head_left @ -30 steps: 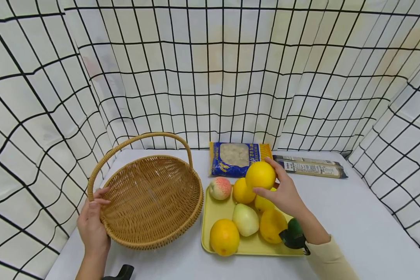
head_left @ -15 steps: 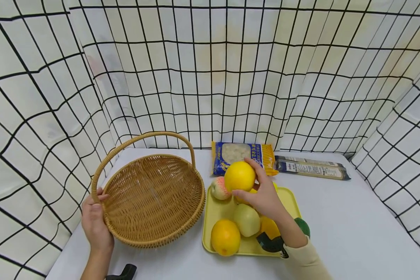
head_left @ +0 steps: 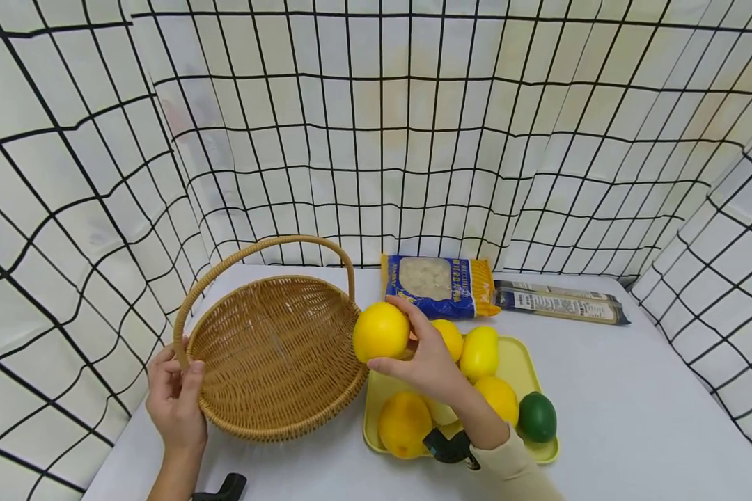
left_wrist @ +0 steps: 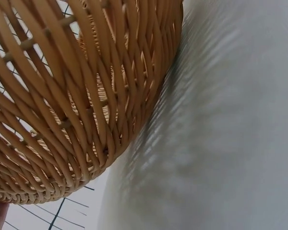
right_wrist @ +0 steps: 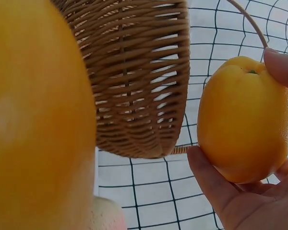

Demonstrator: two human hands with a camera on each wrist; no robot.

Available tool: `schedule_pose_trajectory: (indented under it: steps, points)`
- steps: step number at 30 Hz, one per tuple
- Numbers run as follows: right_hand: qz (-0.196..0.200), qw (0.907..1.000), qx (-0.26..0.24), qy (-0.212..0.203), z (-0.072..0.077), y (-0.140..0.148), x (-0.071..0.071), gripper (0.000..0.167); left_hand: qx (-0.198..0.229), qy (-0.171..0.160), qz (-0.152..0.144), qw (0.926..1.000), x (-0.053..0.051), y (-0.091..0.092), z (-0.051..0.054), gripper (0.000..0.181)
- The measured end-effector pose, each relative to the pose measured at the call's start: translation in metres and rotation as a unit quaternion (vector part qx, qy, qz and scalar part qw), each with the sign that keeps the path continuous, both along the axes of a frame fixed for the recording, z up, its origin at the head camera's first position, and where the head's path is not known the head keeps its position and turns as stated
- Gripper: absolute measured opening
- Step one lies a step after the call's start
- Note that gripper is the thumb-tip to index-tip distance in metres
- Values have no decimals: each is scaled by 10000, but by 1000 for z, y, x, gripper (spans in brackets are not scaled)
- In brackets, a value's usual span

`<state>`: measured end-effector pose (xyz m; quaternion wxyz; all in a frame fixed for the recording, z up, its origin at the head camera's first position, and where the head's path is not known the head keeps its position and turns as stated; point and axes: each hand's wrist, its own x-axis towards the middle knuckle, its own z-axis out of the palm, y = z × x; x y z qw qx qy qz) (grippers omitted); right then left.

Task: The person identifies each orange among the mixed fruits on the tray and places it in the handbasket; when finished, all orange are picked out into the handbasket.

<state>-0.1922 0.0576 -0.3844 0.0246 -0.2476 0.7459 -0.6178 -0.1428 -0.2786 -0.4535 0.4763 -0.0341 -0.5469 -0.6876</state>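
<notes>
Your left fingers (head_left: 163, 370) were clamped on the wicker basket (head_left: 276, 355), likely steadying it; your right fingers (head_left: 416, 319) clasped a yellow fruit (head_left: 379, 332)

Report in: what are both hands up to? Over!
Left hand grips basket. Right hand holds yellow fruit near basket. Handle arches close by; might get in the way.

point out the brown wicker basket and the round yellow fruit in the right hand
Brown wicker basket (head_left: 272, 365), head view: woven inside.
Held round yellow fruit (head_left: 380, 332), head view: middle of its visible side.
</notes>
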Motion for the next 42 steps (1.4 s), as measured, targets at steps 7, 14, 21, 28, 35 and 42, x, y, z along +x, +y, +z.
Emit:
schedule_pose_trajectory:
  steps: [7, 14, 21, 28, 35, 42]
  points:
    - [119, 9996, 42, 269, -1, -20, 2, 87, -147, 252, 282, 9992, 1, 1, 2, 17]
    - [375, 9991, -23, 195, -5, -38, 1, 86, -561, 14, 527, 9970, 2, 4, 4, 19]
    - [352, 9987, 233, 279, -7, -53, 4, 86, -1008, -94, 763, 9919, 3, 4, 3, 21]
    - [339, 9938, 743, 752, -9, -61, 8, 88, -1039, 15, 794, 9914, 2, 2, 1, 25]
    - [-62, 9760, 1625, 1450, -10, -61, 12, 88, -941, 94, 849, 9919, 1, 1, 2, 26]
    - [-188, 9758, 1788, 1244, -11, -57, 9, 87, -933, -22, 975, 9908, 4, 7, 11, 28]
